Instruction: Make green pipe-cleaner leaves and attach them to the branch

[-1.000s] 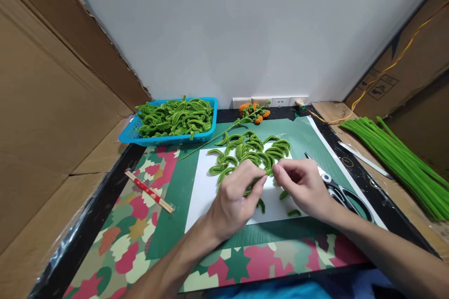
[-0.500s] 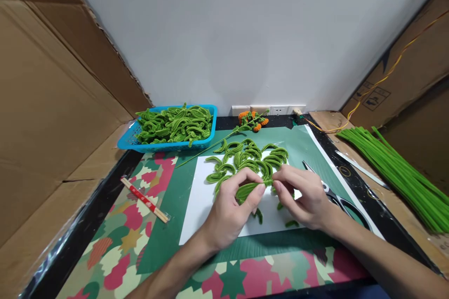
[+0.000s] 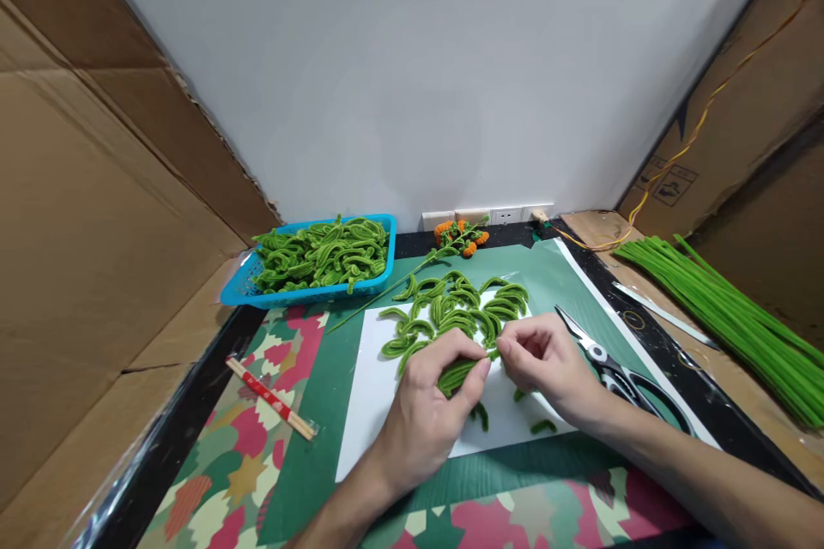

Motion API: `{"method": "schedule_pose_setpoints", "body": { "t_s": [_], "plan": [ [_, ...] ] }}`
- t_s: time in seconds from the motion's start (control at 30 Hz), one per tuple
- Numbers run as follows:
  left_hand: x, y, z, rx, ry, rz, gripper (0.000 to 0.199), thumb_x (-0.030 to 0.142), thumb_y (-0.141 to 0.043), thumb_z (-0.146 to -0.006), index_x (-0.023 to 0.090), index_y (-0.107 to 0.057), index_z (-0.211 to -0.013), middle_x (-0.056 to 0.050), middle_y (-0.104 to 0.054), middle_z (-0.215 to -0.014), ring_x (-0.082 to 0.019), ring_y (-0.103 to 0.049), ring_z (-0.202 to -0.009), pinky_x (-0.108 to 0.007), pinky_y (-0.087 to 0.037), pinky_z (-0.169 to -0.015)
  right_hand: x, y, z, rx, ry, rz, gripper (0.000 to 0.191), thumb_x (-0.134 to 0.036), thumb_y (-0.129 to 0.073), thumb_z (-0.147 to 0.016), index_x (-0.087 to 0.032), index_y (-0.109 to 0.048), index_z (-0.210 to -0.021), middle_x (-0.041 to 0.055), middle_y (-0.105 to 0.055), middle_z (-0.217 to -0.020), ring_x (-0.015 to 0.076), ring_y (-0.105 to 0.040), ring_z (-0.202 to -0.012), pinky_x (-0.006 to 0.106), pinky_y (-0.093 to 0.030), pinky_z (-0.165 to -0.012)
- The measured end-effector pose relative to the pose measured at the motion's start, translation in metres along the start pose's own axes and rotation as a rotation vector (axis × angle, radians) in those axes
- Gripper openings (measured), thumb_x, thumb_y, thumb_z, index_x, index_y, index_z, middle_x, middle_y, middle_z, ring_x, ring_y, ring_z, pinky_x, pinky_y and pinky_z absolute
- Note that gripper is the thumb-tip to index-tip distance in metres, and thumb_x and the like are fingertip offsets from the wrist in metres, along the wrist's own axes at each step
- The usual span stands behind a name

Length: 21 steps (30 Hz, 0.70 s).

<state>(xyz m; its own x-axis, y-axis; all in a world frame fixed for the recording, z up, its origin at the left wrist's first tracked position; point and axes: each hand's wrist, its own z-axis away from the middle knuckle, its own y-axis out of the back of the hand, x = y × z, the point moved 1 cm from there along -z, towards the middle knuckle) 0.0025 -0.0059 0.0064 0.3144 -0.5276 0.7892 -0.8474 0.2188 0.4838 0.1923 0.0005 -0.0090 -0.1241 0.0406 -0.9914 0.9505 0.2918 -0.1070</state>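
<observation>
My left hand (image 3: 418, 412) pinches a leaf-shaped piece of looped green pipe cleaner (image 3: 454, 377) between thumb and fingers. Its narrow end points right, where my right hand (image 3: 550, 364) has thumb and fingertips closed on the tip. The fingers partly cover that end. Under both hands lies a white sheet of paper (image 3: 364, 403). Several bent green pipe-cleaner pieces (image 3: 457, 322) are spread on it just beyond my fingers, and a short curved offcut (image 3: 543, 426) rests below my right hand.
Scissors (image 3: 618, 377) lie beside my right wrist. A blue basket (image 3: 302, 298) of green pieces stands back left, with wrapped chopsticks (image 3: 270, 397) nearer. An orange-flowered stem (image 3: 425, 260) lies at the back. Long green pipe cleaners (image 3: 721, 322) are bundled at right.
The view has shifted slightly, so the table sits lower in the picture. My right hand's fingers are curled tighter at the leaf's tip; my left hand keeps its hold.
</observation>
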Motion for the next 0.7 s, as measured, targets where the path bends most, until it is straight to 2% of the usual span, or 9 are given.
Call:
{"method": "schedule_pose_setpoints", "body": {
  "t_s": [0.1,0.13,0.17,0.23,0.37,0.47,0.57,0.7],
  "plan": [
    [-0.004,0.002,0.001,0.021,-0.470,-0.423,0.020,0.006,-0.051,-0.103,0.015,-0.067,-0.112,-0.005,-0.067,-0.083,-0.018,-0.059,-0.071,-0.030,-0.046,-0.064,0.004,-0.006,-0.004,-0.037,-0.256,-0.319,0.061,-0.063,-0.084,-0.077,-0.023,-0.041,-0.057,-0.0124,-0.027,-0.047,0.0036,-0.015,-0.040,0.022,-0.014,-0.038],
    [-0.007,0.002,0.002,0.016,-0.562,-0.501,0.024,0.003,-0.050,-0.102,0.013,-0.066,-0.116,-0.006,-0.067,-0.082,-0.019,-0.059,-0.070,-0.031,-0.046,-0.062,0.005,-0.007,-0.006,-0.045,-0.302,-0.366,0.061,-0.061,-0.086,-0.076,-0.023,-0.041,-0.058,-0.0133,-0.026,-0.048,0.0029,-0.013,-0.041,0.021,-0.012,-0.038],
    [-0.009,0.002,0.002,0.025,-0.588,-0.533,0.025,0.002,-0.050,-0.102,0.013,-0.066,-0.118,-0.006,-0.068,-0.082,-0.019,-0.059,-0.071,-0.032,-0.046,-0.063,0.005,-0.007,-0.007,-0.053,-0.324,-0.376,0.060,-0.059,-0.087,-0.075,-0.023,-0.041,-0.058,-0.0135,-0.026,-0.048,0.0028,-0.012,-0.041,0.020,-0.012,-0.038],
    [-0.011,0.000,0.002,0.056,-0.475,-0.452,0.022,0.004,-0.052,-0.102,0.015,-0.065,-0.115,-0.006,-0.069,-0.086,-0.019,-0.062,-0.074,-0.031,-0.050,-0.067,0.004,-0.005,-0.009,-0.061,-0.284,-0.306,0.057,-0.057,-0.085,-0.077,-0.023,-0.044,-0.059,-0.0124,-0.030,-0.048,0.0036,-0.017,-0.041,0.020,-0.015,-0.038],
    [-0.008,-0.006,0.004,0.088,-0.023,-0.088,0.005,0.021,-0.063,-0.103,0.021,-0.067,-0.101,-0.002,-0.070,-0.089,-0.017,-0.067,-0.079,-0.027,-0.053,-0.072,0.000,0.000,-0.009,-0.014,-0.024,-0.006,0.052,-0.055,-0.079,-0.086,-0.020,-0.050,-0.060,-0.0072,-0.038,-0.053,0.0075,-0.030,-0.049,0.023,-0.024,-0.047],
    [-0.005,-0.009,0.004,0.049,0.244,0.168,0.015,0.035,-0.066,-0.103,0.022,-0.069,-0.098,0.001,-0.066,-0.077,-0.015,-0.065,-0.070,-0.025,-0.053,-0.066,-0.002,0.001,-0.005,0.046,0.094,0.148,0.046,-0.050,-0.071,-0.095,-0.019,-0.053,-0.066,-0.0059,-0.039,-0.058,0.0096,-0.033,-0.056,0.024,-0.026,-0.052],
    [-0.006,-0.010,0.002,0.013,0.371,0.393,0.024,0.043,-0.071,-0.100,0.020,-0.069,-0.097,0.003,-0.061,-0.070,-0.012,-0.060,-0.060,-0.022,-0.050,-0.059,-0.004,0.001,-0.002,0.051,0.187,0.269,0.040,-0.045,-0.061,-0.102,-0.019,-0.056,-0.072,-0.0050,-0.043,-0.061,0.0107,-0.037,-0.057,0.025,-0.028,-0.054],
    [-0.013,-0.011,0.000,-0.030,0.436,0.586,0.031,0.047,-0.074,-0.097,0.018,-0.067,-0.094,0.002,-0.061,-0.066,-0.010,-0.058,-0.053,-0.019,-0.044,-0.052,-0.006,0.000,0.001,0.026,0.313,0.370,0.030,-0.034,-0.055,-0.104,-0.019,-0.058,-0.078,-0.0039,-0.049,-0.065,0.0108,-0.042,-0.058,0.025,-0.032,-0.056]
  ]
}}
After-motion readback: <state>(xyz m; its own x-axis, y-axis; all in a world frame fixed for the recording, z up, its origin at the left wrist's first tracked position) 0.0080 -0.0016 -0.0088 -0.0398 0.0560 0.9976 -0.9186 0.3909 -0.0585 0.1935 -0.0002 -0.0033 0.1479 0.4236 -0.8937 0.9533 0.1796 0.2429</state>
